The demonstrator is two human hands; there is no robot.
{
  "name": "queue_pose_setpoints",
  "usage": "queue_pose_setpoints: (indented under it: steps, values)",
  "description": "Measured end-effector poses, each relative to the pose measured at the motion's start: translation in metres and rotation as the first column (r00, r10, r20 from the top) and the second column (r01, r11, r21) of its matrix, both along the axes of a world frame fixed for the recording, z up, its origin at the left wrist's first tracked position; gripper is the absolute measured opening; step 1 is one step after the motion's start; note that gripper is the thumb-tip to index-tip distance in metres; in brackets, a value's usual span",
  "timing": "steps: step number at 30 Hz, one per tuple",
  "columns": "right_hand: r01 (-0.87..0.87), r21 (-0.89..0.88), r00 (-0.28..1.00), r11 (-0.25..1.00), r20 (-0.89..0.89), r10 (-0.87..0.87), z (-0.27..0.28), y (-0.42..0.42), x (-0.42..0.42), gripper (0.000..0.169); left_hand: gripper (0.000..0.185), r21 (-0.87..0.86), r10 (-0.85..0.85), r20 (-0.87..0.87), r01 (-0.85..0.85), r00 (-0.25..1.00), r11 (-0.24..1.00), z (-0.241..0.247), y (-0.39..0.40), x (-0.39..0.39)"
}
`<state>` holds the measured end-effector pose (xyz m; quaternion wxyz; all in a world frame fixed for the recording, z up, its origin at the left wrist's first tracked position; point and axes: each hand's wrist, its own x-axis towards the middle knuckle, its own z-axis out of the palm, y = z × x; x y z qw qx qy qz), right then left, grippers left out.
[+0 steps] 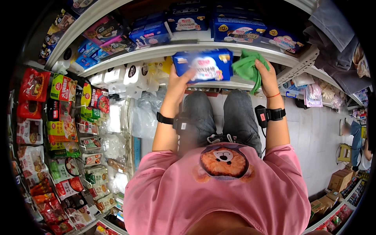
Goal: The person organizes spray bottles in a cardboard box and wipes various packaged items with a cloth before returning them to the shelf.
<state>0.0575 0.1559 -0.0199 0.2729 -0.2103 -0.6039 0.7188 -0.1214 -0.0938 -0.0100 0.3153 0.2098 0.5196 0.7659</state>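
Note:
My left hand [179, 81] grips a blue plastic-wrapped pack [216, 66] by its left end, thumb across the front. The pack bears a white cloud shape and writing, and is partly blurred. It is held in front of the shelf edge [246, 48]. To its right, my right hand [266, 77] holds a crumpled green cloth [249, 69], some of which hangs below the fingers. A narrow gap separates cloth and pack. On the shelf behind stand similar blue packs [188, 23] and a larger stack of blue packs [238, 28].
Pink and black packs [102, 29] fill the shelf's left part, above white paper rolls [135, 75]. Bagged food packets [61, 132] hang at left. Grey clothing [335, 26] hangs at upper right. Far right, a person [357, 141] is near a yellow stool [344, 152] and cardboard boxes [340, 179].

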Motion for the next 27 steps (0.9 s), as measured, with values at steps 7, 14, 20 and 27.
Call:
queue_pose_setpoints:
  steps: [7,14,20,27]
  values:
    - [-0.275,-0.453,0.955,0.848,-0.228,0.188,-0.009,-0.055,-0.016,0.04,0.049,0.155,0.148,0.079,-0.159,0.986,0.975,-0.007,0.027,0.024]
    - [0.112,0.156,0.988,0.981,-0.119,-0.094,0.005,-0.069,-0.02,0.031,0.049,0.09,0.269,-0.003,-0.268,0.963,0.959,-0.014,0.03,0.025]
    - [-0.099,0.715,0.981,0.693,-0.046,0.187,0.012,-0.085,-0.029,0.029,0.049,0.034,0.256,-0.078,-0.254,0.963,0.967,-0.036,0.033,0.022]
    - [-0.1,0.082,0.994,0.992,-0.038,0.104,-0.033,-0.056,-0.022,0.046,0.051,0.111,0.097,0.026,-0.1,0.995,0.989,-0.006,0.016,0.014]
